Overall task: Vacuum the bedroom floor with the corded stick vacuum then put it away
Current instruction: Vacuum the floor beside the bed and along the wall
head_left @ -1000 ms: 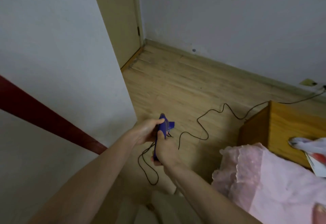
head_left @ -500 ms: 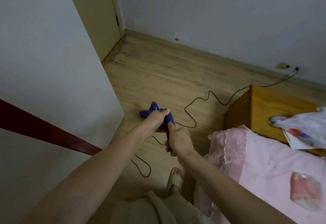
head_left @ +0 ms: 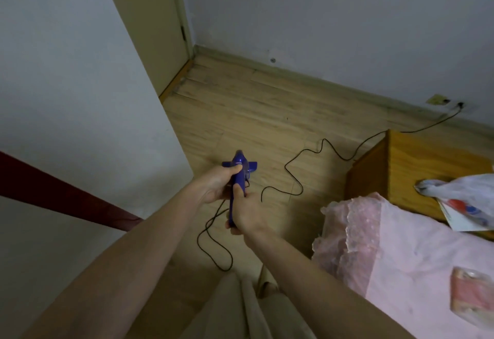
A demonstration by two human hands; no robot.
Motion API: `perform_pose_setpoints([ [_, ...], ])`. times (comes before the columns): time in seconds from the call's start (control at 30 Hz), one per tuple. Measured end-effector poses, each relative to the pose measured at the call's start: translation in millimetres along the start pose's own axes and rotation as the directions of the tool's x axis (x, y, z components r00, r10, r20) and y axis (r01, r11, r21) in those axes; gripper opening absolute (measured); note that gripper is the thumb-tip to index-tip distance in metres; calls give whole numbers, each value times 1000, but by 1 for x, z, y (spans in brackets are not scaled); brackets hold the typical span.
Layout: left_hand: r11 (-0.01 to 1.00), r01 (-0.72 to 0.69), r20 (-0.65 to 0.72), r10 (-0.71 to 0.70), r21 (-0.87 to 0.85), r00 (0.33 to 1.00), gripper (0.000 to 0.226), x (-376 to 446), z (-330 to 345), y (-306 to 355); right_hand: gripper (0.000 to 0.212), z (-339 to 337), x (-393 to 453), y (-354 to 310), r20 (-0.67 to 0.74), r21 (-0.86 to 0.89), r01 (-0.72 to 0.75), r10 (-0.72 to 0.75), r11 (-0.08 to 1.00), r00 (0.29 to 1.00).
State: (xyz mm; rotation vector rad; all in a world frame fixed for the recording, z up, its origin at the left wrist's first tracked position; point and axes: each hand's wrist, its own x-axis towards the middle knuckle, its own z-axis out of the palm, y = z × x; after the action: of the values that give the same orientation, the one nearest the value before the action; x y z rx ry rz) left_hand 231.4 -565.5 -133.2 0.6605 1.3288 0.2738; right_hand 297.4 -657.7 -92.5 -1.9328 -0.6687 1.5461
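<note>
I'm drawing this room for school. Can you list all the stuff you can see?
vacuum: one, blue, gripped by both hands over the floor
cord: one, black, looping across the floor to the wall socket
floor: wood, tan
door: one, beige, far left corner
nightstand: one, wooden, right
plastic bag: one, white, on the nightstand
bed cover: pink, lower right
left hand: holds the vacuum body
right hand: fingers wrapped round the handle

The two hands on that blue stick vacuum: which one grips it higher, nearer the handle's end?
The right hand grips the blue stick vacuum nearest the camera, at the handle's end; the left hand holds it further down.
</note>
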Motion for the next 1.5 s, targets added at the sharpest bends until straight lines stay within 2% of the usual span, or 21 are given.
perform_pose_setpoints([
  [0.1, 999, 40, -32, -40, -12, 999, 27, 13, 13, -7, 39, -7, 15, 15, 14, -28, -24, 25, 999, 1000],
  [0.2, 999, 39, -7, -39, 0, 999, 25, 18, 31, -5, 42, -21, 19, 18, -24, -53, -66, 64, 996, 998],
  [0.3, 997, 39, 37, -41, 59, 998, 35, 20, 37, 10, 39, -38, 13, 4, -53, -68, -43, 40, 997, 998],
  [0.5, 986, 57, 97, -73, 158, 993, 43, 10, 31, 26, 32, -48, -7, -23, -20, -23, -39, 39, 999, 999],
  [0.73, 999, 45, 74, -46, 19, 996, 45, 31, 32, 35, 34, -53, 17, -31, -40, -78, 5, -8, 997, 999],
  [0.9, 997, 28, 6, -28, -69, 1000, 44, 67, 38, 53, 38, -62, 69, -37, 9, -136, 23, -21, 990, 1000],
  [1.03, 997, 20, -39, -22, -68, 999, 42, 108, 46, 88, 36, -78, 126, -58, 56, -176, 65, -56, 982, 997],
  [1.17, 995, 1, -92, -11, -104, 996, 32, 156, 62, 146, 35, -108, 194, -99, 99, -208, 102, -83, 973, 992],
  [1.5, 959, -65, -224, 2, -275, 975, 26, 287, 103, 286, 38, -183, 378, -211, 213, -343, 152, -81, 927, 974],
])
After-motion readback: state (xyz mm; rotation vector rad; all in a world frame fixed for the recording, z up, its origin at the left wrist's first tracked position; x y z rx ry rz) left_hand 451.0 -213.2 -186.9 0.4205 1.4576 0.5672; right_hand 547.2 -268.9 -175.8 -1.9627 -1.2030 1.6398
